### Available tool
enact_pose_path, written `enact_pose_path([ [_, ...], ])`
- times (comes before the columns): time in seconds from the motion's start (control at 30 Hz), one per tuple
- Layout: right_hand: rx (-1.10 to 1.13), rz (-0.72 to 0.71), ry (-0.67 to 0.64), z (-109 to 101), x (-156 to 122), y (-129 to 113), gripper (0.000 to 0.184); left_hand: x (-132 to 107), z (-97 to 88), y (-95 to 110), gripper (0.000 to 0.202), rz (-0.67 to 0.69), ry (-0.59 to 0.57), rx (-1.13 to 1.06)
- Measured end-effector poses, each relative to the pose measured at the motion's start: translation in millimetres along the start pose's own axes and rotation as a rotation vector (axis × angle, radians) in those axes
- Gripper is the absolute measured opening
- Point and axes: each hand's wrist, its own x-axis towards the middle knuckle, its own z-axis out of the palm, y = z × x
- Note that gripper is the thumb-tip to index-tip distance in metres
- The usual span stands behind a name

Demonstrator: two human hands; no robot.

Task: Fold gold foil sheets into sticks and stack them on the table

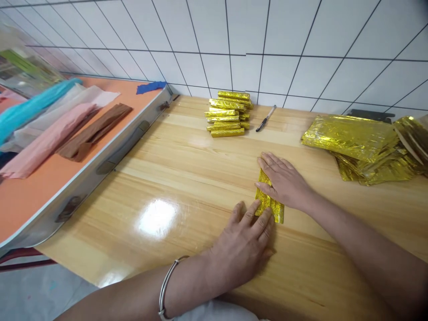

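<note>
Head: gold foil [268, 200] lies under right grip [284, 180] and, seemingly, left grip [244, 238].

Legible markings: none. I can read no lettering, brand or number on the gold foil piece [277, 210], on the pen [266, 118] beyond it, or on the foil pile [347, 136] to its right.
</note>
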Motion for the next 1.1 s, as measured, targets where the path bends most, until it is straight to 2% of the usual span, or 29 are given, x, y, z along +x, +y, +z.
enact_pose_path([
  [0.17, -0.009, 0.051, 0.003, 0.7, 15.6, 13.2, 0.07, -0.3, 0.9, -1.8, 0.05, 0.009, 0.0, 0.006],
  [0.43, -0.008, 0.124, -0.001, 1.4, 50.8, 49.6, 0.073, -0.3, 5.5, -3.5, 0.052, 0.014, 0.006, -0.013],
  [0.57, 0.005, 0.12, 0.051, -13.0, 54.6, 51.1, 0.072, -0.8, 7.4, -3.9, 0.051, 0.018, 0.025, -0.003],
  [0.7, 0.046, 0.04, 0.097, -38.3, 26.5, 25.5, 0.058, -0.7, 8.1, -4.2, 0.051, 0.018, 0.035, 0.004],
  [0.77, 0.048, -0.023, 0.058, -43.4, 2.5, 7.4, 0.055, -0.6, 7.8, -4.2, 0.051, 0.017, 0.042, 0.005],
  [0.87, 0.001, -0.14, -0.066, -35.3, -33.0, -12.1, 0.055, -0.9, 6.5, -4.0, 0.051, 0.016, 0.042, 0.012],
  [0.93, -0.034, -0.169, -0.105, -24.4, -49.4, -15.9, 0.056, -1.1, 5.7, -3.8, 0.05, 0.018, 0.03, 0.016],
  [1.1, -0.07, -0.197, -0.119, -8.8, -61.1, -8.5, 0.062, -0.6, 5.3, -3.3, 0.051, 0.015, 0.014, -0.004],
])
